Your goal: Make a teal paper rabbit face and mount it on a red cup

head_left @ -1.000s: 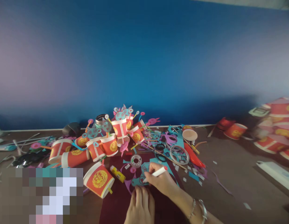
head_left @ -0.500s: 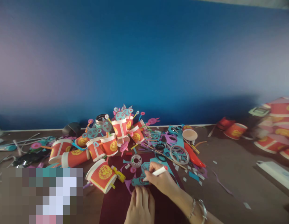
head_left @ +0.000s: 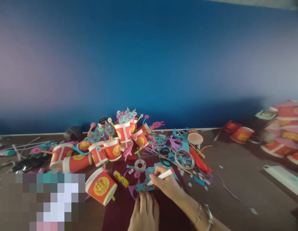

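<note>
The blue paper cutout (head_left: 141, 187) lies on a dark red sheet (head_left: 115, 210) at the near middle of the table (head_left: 235, 170), with a marker (head_left: 164, 175) slanting down to the pink mark on it. The right hand (head_left: 163, 183) has its fingers curled closely around the marker, and bracelets (head_left: 208, 217) ring that wrist. The left hand (head_left: 145, 208) lies palm down, fingers extended and close together, fingertips at the cutout's near edge; it grasps nothing visible. Just beyond the cutout is a tape roll (head_left: 140, 165); to its left are a yellow glue stick (head_left: 120, 179) and a tilted red paper cup (head_left: 102, 186). Farther back, scissors (head_left: 165, 161) and a large clear ring (head_left: 193, 160) lie among paper scraps (head_left: 175, 142). More red cups (head_left: 112, 149), some topped with blue paper faces (head_left: 123, 119), crowd the left-centre before a blue wall (head_left: 149, 64).
</note>
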The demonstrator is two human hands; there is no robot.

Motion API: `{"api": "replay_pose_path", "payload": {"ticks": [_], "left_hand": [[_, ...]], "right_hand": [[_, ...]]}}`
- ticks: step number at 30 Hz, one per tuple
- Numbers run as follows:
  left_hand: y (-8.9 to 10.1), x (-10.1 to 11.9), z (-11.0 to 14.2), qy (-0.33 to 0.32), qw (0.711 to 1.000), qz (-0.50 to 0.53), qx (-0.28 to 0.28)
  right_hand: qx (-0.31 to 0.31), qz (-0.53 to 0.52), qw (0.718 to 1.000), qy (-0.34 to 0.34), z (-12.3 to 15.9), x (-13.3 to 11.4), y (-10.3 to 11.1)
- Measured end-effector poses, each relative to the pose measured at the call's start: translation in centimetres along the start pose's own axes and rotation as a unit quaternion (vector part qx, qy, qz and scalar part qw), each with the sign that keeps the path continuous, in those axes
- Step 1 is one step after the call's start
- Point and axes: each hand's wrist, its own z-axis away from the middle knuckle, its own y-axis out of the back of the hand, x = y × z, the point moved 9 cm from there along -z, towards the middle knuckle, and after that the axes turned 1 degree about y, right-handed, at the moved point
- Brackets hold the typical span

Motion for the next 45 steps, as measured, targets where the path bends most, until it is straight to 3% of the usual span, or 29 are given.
{"api": "replay_pose_path", "payload": {"ticks": [5, 8, 13, 19, 31, 45], "left_hand": [[0.2, 0.0, -0.1, -0.002, 1.0, 0.002, 0.001], [0.4, -0.1, -0.4, -0.002, 1.0, 0.004, 0.002], [0.6, -0.2, -0.6, -0.001, 1.0, 0.011, -0.006], [0.6, -0.2, -0.4, -0.014, 1.0, 0.013, -0.003], [0.5, -0.3, -0.6, -0.018, 0.998, 0.022, -0.048], [0.1, -0.3, -0.5, -0.008, 0.998, 0.036, -0.047]], "right_hand": [[0.049, -0.155, 0.986, -0.039, -0.7, 0.5, 2.2], [0.047, -0.191, 0.979, -0.046, -0.8, 0.2, 3.7], [0.033, -0.049, 0.995, -0.08, 0.3, 1.1, 5.1], [0.069, 0.089, 0.994, 0.018, 1.7, 1.5, 5.6], [0.043, 0.128, 0.99, 0.028, 1.7, 1.2, 4.9], [0.045, 0.13, 0.99, 0.013, 1.7, 2.0, 4.9]]}}
